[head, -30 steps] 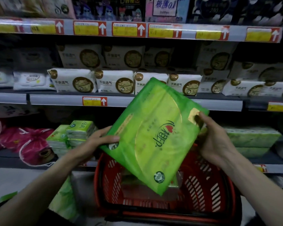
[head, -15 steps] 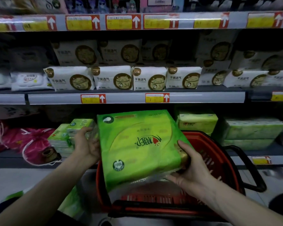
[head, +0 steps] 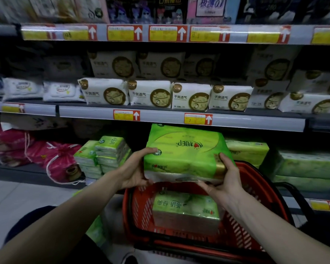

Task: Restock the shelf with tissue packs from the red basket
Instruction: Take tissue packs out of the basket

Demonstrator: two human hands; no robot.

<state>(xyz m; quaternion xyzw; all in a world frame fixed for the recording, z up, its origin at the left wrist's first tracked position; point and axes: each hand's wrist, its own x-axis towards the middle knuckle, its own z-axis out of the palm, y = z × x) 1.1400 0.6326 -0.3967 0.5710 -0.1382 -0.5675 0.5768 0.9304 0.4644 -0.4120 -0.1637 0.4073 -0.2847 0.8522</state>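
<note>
I hold a large green tissue pack (head: 185, 149) flat between both hands, just under the middle shelf edge (head: 160, 116) and in front of the bottom shelf's gap. My left hand (head: 135, 170) grips its left end and my right hand (head: 225, 180) grips its right end and underside. Below it stands the red basket (head: 255, 216) on the floor, with another green tissue pack (head: 185, 210) lying inside. More green packs (head: 246, 149) sit behind on the bottom shelf.
Small green tissue packs (head: 105, 155) are stacked left of the gap, beside pink drawstring bags (head: 51, 159). Pale green packs (head: 309, 168) fill the bottom shelf at right. White packs with a cat logo (head: 149, 94) line the middle shelf. The basket's black handle (head: 301, 202) hangs right.
The green pack went from tilted on edge above the basket to lying flat, and has moved up and forward toward the bottom shelf. Both hands stayed on it.
</note>
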